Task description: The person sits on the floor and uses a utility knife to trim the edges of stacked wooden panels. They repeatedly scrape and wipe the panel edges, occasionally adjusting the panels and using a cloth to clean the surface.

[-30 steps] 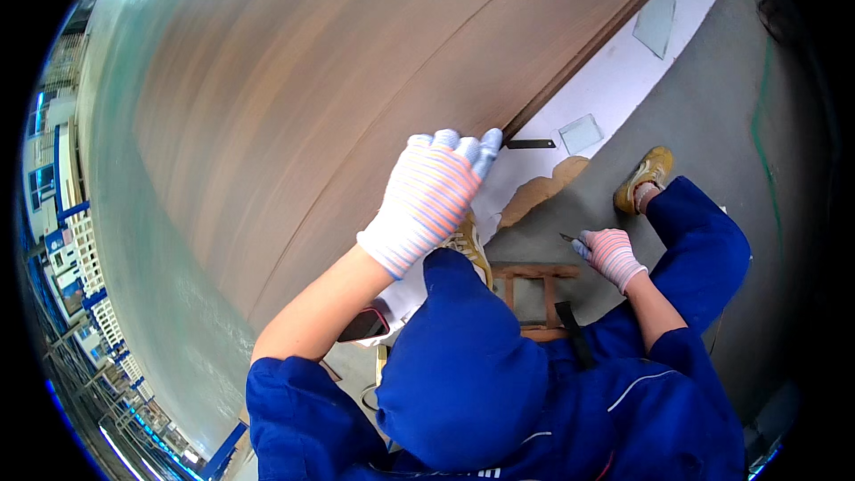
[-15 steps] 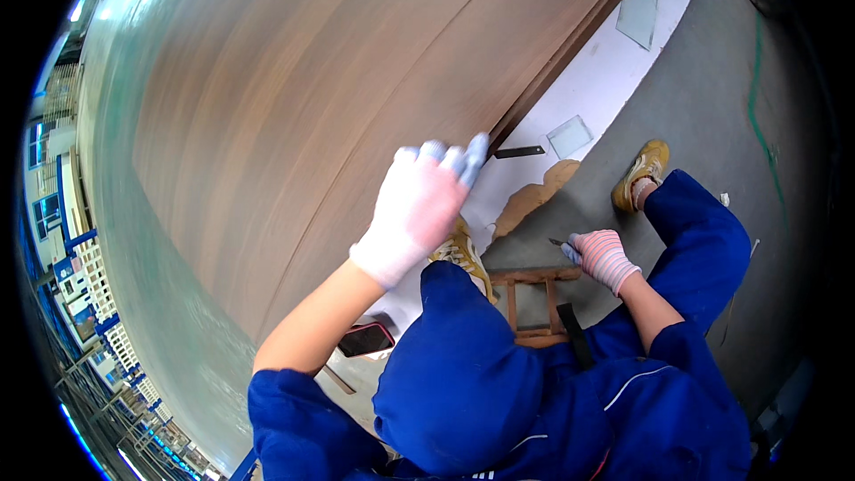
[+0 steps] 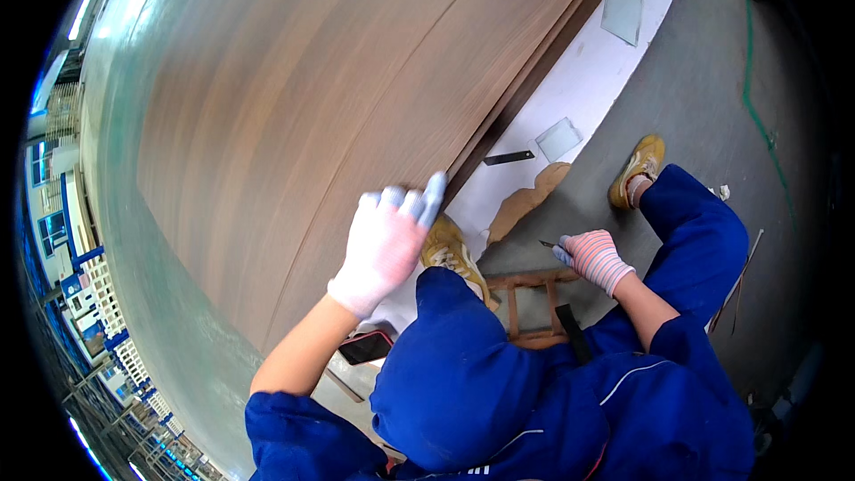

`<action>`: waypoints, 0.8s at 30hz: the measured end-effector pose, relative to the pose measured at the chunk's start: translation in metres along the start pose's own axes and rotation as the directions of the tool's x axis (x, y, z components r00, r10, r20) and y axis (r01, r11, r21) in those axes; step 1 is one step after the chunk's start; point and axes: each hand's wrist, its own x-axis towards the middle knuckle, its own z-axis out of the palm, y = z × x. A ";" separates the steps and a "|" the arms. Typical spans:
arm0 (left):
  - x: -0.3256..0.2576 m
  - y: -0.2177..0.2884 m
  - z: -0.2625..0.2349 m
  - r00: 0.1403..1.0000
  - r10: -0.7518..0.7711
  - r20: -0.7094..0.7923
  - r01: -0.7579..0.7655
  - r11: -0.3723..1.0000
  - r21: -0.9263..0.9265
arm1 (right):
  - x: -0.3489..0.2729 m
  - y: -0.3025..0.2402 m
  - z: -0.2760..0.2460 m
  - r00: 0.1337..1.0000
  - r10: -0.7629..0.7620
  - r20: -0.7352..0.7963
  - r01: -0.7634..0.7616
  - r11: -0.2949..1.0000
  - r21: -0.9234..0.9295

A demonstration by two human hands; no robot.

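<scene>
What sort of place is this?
Probably a factory or workshop: there's a huge brown wood-grain panel, a pink-striped fabric work glove and a long bright white strip light.

Legible text, labels, numbers and signs: none. White marks [image 3: 479, 470] on the blue clothing [image 3: 668, 423], at the lower picture edge, are too small to read.

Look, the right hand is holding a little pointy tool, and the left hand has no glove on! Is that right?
Not quite: the head view shows the left hand wearing a pale glove. The right hand is holding a little pointy tool.
</scene>
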 end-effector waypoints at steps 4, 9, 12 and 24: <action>0.045 -0.002 -0.009 0.999 -0.017 -0.052 0.014 0.999 -0.051 | 0.002 0.002 -0.009 1.000 0.019 0.005 -0.019 1.000 0.015; -0.009 -0.001 -0.007 0.995 -0.040 0.094 0.046 0.997 -0.060 | -0.001 0.000 -0.008 0.999 0.005 -0.052 -0.003 0.999 0.036; -0.016 -0.002 -0.001 0.996 -0.026 0.087 0.031 0.998 -0.052 | -0.001 -0.001 -0.005 0.999 0.001 -0.045 0.000 0.999 0.037; 0.005 -0.006 -0.002 0.998 -0.013 0.056 0.015 0.999 -0.045 | 0.002 -0.008 -0.010 1.000 0.007 0.009 -0.007 0.999 0.041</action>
